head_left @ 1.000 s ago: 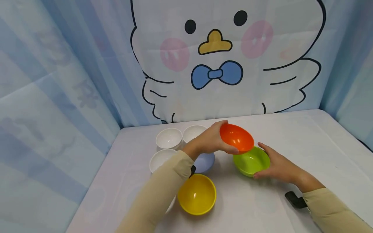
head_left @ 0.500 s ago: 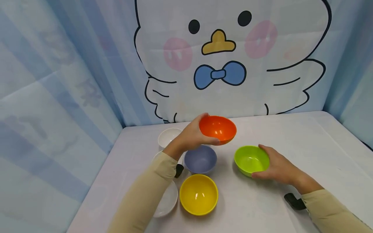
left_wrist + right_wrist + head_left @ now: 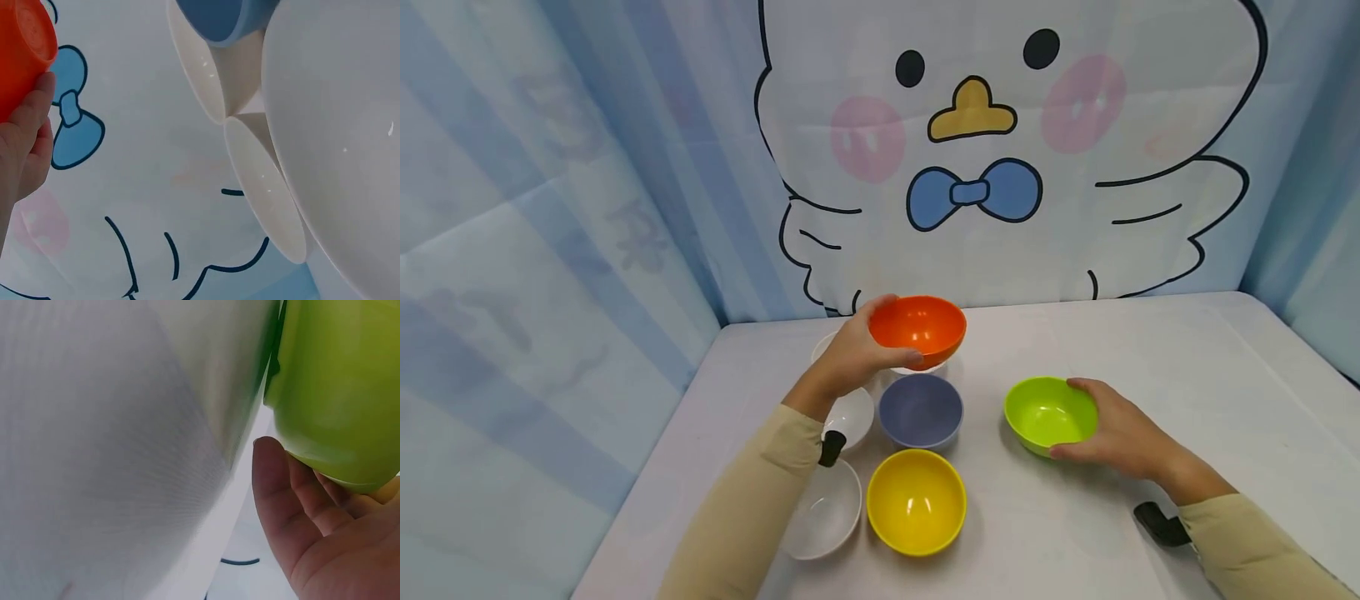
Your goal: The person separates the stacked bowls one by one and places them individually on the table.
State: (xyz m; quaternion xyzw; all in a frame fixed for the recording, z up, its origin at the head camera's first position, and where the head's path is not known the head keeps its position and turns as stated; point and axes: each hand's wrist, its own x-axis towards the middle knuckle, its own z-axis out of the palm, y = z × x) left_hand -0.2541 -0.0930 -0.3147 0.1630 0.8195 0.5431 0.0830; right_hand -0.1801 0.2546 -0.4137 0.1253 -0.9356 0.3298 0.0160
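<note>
My left hand [image 3: 852, 352] grips an orange bowl [image 3: 928, 323] by its left side, holding it raised over a mostly hidden white bowl at the back. In the left wrist view, the fingers [image 3: 39, 103] lie against the orange bowl [image 3: 19, 56] near its base. At the right, my right hand [image 3: 1126, 429] holds the side of a lime green bowl [image 3: 1047, 414], thumb at the front and fingers behind. The right wrist view shows the green bowl's outer wall [image 3: 340, 394] beside the fingers. In front of the orange bowl stand a periwinkle blue bowl [image 3: 921, 412] and a yellow bowl [image 3: 916, 502].
White bowls stand in a column left of the coloured ones: one in front [image 3: 826, 512], one midway [image 3: 853, 417], one behind, partly covered by my left hand. A white cloth covers the table [image 3: 1150, 350]. A printed curtain [image 3: 977, 258] hangs along the back edge.
My left hand has carried the orange bowl leftward, from above the green bowl to above the back white bowl. My right hand and the green bowl have stayed nearly still.
</note>
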